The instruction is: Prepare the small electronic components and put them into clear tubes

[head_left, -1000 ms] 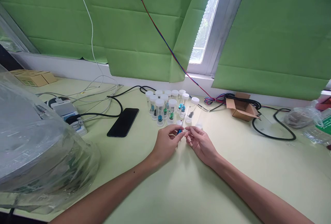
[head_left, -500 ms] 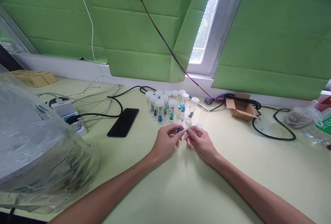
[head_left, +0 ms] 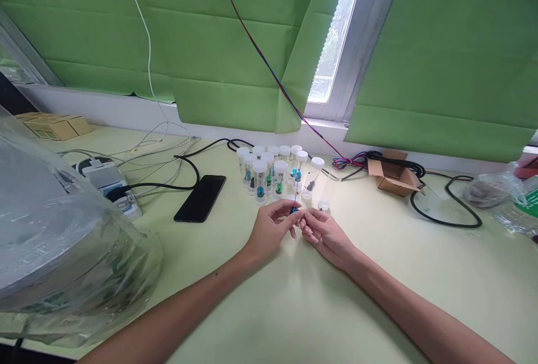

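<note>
In front of the vials, my left hand (head_left: 273, 224) pinches a blue-based needle (head_left: 294, 210) between thumb and fingers, its thin dark shaft pointing up. My right hand (head_left: 325, 235) meets it, thumb and fingertips pressed together right beside the blue base. Whatever those right fingertips grip is too small to make out. Just beyond stand several clear vials with white caps (head_left: 260, 165), holding blue, green or dark pieces with thin shafts. One vial (head_left: 313, 179) at the group's right has a grey piece inside. A clear uncapped-looking tube (head_left: 324, 204) is behind my right hand.
A black phone (head_left: 200, 198) lies left of the vials, near a power strip (head_left: 121, 196) with cables. Plastic-wrapped bulk (head_left: 75, 252) fills the left side. An opened cardboard box (head_left: 394, 178) and black cable (head_left: 445, 224) are at right, with a plastic bottle (head_left: 519, 212) farther over.
Both hands stay together in nearly the same spot. The needle and fingertips have shifted very slightly right, and more of the clear tube's end shows behind my right hand.
</note>
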Motion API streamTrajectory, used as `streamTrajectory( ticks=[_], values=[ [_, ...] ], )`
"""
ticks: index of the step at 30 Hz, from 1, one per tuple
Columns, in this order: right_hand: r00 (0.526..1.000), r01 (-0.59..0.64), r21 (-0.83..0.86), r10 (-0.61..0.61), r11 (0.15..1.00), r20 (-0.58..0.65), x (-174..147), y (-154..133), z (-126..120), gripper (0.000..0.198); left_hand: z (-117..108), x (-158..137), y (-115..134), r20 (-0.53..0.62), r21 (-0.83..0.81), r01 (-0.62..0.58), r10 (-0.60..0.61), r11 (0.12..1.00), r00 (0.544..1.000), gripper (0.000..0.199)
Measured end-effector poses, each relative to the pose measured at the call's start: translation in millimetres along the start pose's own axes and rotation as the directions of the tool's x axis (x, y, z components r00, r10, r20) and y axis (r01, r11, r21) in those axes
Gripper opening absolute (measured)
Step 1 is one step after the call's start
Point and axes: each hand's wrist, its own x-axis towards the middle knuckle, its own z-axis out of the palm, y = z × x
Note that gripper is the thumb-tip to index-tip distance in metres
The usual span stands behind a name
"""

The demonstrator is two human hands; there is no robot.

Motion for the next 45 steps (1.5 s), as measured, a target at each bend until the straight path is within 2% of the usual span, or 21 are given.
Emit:
streamTrajectory(
  ticks=[8,13,18,29,38,45],
  values=[
    [0.999,-0.016,0.128,0.011,0.992,0.033,0.7,2.9,-2.3,0.020,0.6,1.1,-1.0,-0.024,-0.008,-0.018,0.018,1.000,1.000,0.023],
    [1.000,-0.002,0.184,0.000,0.983,0.013,1.9,3.1,-5.6,0.017,-1.4,1.2,-3.3,-0.081,0.126,0.014,-0.004,0.992,0.997,0.025],
    [1.000,0.024,0.170,-0.023,0.985,-0.009,0.5,3.3,-3.5,0.016,-4.7,1.0,-7.9,-0.094,0.246,0.060,-0.038,0.967,0.995,0.024],
    [0.999,0.027,0.128,-0.024,0.991,-0.026,-1.5,1.0,1.9,0.020,-5.4,1.3,-8.1,-0.071,0.291,0.081,-0.063,0.953,0.995,0.022],
    [0.999,0.021,0.101,-0.017,0.995,-0.045,-1.9,1.8,2.6,0.023,-6.2,2.6,-10.3,-0.069,0.226,0.132,-0.119,0.965,0.990,0.024],
    [0.982,0.139,-0.013,-0.140,0.990,-0.124,0.5,5.8,0.5,0.027,-4.4,5.8,-12.4,-0.034,0.087,0.122,-0.119,0.989,0.992,0.028]
  ],
)
